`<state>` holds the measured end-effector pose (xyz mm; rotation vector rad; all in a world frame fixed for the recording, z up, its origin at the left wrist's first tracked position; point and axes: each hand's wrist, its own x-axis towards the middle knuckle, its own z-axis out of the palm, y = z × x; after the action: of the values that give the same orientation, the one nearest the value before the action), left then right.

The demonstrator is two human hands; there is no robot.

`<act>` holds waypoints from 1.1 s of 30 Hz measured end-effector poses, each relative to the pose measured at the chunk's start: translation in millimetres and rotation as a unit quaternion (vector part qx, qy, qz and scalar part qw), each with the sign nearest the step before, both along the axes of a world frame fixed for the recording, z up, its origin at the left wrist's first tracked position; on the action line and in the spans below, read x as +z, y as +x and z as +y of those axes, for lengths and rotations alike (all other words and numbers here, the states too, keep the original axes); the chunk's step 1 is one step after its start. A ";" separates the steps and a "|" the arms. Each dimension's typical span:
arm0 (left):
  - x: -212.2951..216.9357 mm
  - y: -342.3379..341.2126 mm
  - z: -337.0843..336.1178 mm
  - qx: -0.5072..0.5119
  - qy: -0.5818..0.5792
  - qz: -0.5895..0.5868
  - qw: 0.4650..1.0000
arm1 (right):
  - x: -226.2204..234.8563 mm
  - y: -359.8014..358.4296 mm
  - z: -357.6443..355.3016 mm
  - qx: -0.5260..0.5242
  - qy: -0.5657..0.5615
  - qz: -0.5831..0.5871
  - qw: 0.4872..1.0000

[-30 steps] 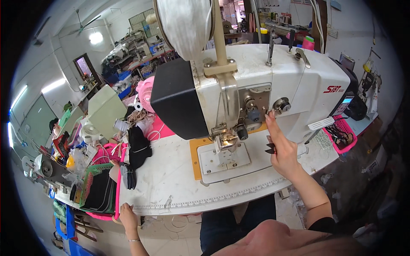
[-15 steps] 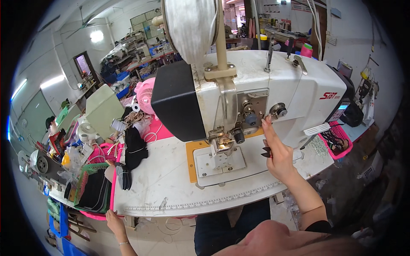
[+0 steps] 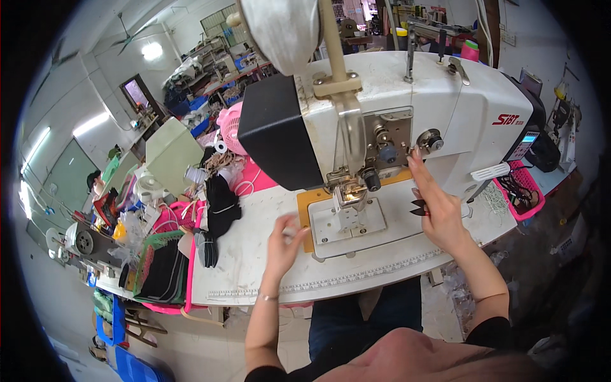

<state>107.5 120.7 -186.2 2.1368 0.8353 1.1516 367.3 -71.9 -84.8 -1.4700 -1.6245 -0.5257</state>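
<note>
A white sewing machine point(image 3: 382, 127) with a black end cover stands before me. My right hand point(image 3: 443, 219) has its index finger raised, the tip close to a round thread-tension dial point(image 3: 430, 141). Thread snips point(image 3: 420, 207) are tucked in that hand, their dark pointed blades sticking out past the palm. My left hand point(image 3: 284, 247) hovers over the white table point(image 3: 254, 267), just left of the orange-edged needle plate point(image 3: 349, 224). Its fingers are slightly blurred, thumb apart from them, and hold nothing I can see. The needle area point(image 3: 350, 191) is lit.
On the left, black fabric pieces point(image 3: 219, 200) lie beside a green basket point(image 3: 141, 261) of dark cloth. A pink fan point(image 3: 230, 127) stands behind. A ruler strip point(image 3: 331, 280) runs along the table's front edge. At the right hangs a pink basket point(image 3: 533, 197) with cords.
My left hand has moved from the pink edge at the table's left corner to beside the needle plate. My right hand keeps its pose near the dial. The view has shifted slightly.
</note>
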 end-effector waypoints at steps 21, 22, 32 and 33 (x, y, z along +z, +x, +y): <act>27.3 117.3 -20.7 0.106 0.205 -0.043 0.972 | -13.1 21.7 20.8 -0.061 0.057 -0.125 0.989; 27.3 116.7 -15.7 0.105 0.228 -0.053 0.966 | -17.2 23.9 23.7 -0.074 0.059 -0.137 0.986; 39.1 90.7 -29.7 -0.225 0.178 -0.090 0.954 | -17.3 25.9 21.6 -0.061 0.071 -0.122 0.988; 34.5 93.4 -29.7 -0.263 0.087 -0.103 0.955 | -15.9 25.1 22.1 -0.058 0.072 -0.120 0.988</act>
<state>200.9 91.0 -151.7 2.1411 0.0563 1.1578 392.4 -49.7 -100.7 -1.4424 -1.6523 -0.8965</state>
